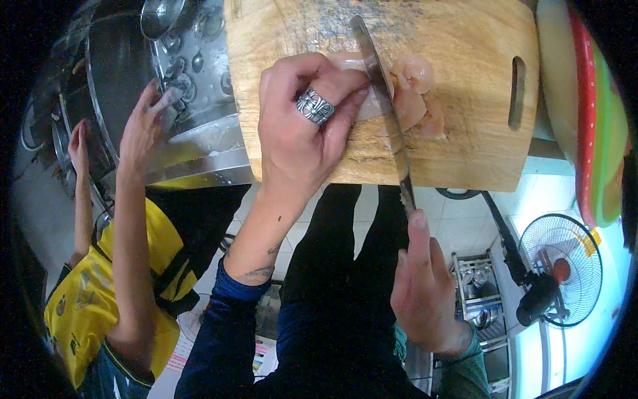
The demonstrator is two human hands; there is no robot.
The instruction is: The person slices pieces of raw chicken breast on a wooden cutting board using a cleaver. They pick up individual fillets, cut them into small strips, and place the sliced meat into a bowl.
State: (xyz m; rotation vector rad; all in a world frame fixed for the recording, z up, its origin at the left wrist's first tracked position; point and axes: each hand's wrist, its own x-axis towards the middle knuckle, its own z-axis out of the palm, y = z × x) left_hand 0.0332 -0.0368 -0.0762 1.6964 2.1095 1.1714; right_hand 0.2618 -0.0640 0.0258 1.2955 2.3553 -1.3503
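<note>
On the wooden cutting board (473, 65), my left hand (309, 99), wearing a wide patterned silver ring (315, 106), presses curled fingers on a piece of raw pale meat (371, 105). My right hand (426, 284) grips a long knife (386, 104), its handle mostly hidden by the fingers. The blade lies across the meat, close beside my left fingertips. Several cut pieces of the raw meat (411, 107) rest just right of the blade. The board's handle slot is at its right end.
A person in a yellow shirt (89, 309) stands at the left, with soapy hands over a metal sink (209, 124) holding spoons and a metal bowl (162, 17). Stacked colourful plastic basins (585, 114) stand right of the board. A black fan (560, 269) and a dish rack (481, 299) are lower right.
</note>
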